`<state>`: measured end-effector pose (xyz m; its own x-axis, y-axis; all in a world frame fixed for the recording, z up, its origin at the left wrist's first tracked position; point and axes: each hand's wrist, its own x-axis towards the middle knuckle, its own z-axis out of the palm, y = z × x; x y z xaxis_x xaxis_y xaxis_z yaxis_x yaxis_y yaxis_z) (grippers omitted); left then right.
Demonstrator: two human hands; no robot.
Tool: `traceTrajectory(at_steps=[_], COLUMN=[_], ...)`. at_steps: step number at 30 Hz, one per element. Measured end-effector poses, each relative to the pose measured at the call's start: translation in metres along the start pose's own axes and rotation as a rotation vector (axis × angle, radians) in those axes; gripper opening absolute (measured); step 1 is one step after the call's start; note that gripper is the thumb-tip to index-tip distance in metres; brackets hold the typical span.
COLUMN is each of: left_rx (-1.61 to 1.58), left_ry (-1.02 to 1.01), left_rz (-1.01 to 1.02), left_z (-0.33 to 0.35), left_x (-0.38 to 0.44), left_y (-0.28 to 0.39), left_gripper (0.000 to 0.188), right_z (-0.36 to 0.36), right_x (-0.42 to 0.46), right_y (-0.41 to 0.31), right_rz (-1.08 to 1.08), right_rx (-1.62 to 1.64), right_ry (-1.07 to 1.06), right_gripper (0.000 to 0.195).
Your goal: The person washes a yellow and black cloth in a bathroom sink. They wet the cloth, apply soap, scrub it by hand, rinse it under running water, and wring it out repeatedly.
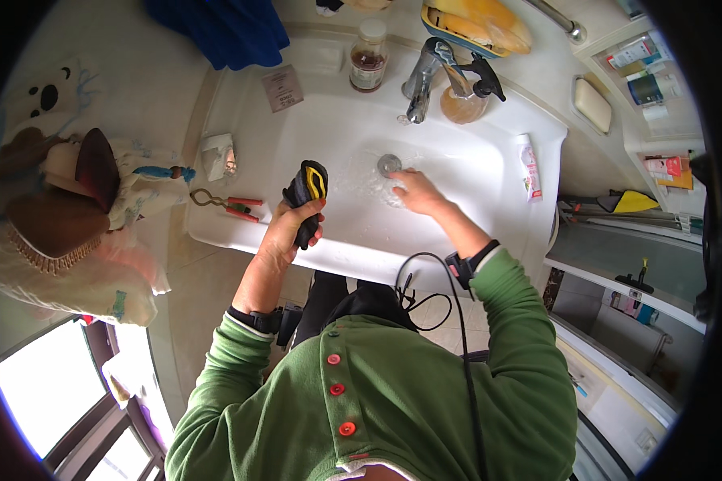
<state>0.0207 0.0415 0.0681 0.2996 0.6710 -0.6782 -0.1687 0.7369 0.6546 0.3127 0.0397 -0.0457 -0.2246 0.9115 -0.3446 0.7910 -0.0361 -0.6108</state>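
In my left hand (pixel 289 225) is a folded dark grey cloth (pixel 296 192) with a yellow inner side showing. I hold it upright above the front left part of the white washbasin (pixel 463 156). My right hand (pixel 422 192) reaches down into the bowl, its index fingertip at the edge of the round metal drain (pixel 389 163) and its thumb apart from it. Clear water ripples around the drain and these fingers. Beyond the bowl stands the chrome faucet (pixel 420 84), its spout pointing towards me.
Around the rim are a lidded glass jar (pixel 368 63), a pump spray bottle (pixel 466 103), a toothpaste tube (pixel 529 168), a flat sachet (pixel 281 88) and red-handled tongs (pixel 234 207). Hairbrushes (pixel 57 225) hang at left. A black cable (pixel 464 324) hangs before my body.
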Motion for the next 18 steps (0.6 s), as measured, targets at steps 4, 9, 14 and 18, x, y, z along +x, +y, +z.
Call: traceTrajectory(at_steps=[4, 9, 14, 18], left_rx=[-0.025, -0.016, 0.023, 0.013], left_ry=[0.013, 0.030, 0.017, 0.015], left_rz=[0.013, 0.005, -0.005, 0.002], left_z=[-0.006, -0.009, -0.003, 0.002], left_x=[-0.005, -0.008, -0.010, -0.010], left_y=[-0.004, -0.008, -0.008, -0.006], left_gripper=[0.028, 0.027, 0.027, 0.026], right_z=[-0.033, -0.010, 0.038, 0.061], right_x=[-0.038, -0.065, -0.026, 0.029], right_y=[0.034, 0.012, -0.028, 0.033], right_rz=[0.142, 0.081, -0.234, -0.254], right_rx=[-0.097, 0.070, 0.101, -0.077], right_ry=[-0.235, -0.624, -0.424, -0.191], right_gripper=[0.031, 0.031, 0.038, 0.044])
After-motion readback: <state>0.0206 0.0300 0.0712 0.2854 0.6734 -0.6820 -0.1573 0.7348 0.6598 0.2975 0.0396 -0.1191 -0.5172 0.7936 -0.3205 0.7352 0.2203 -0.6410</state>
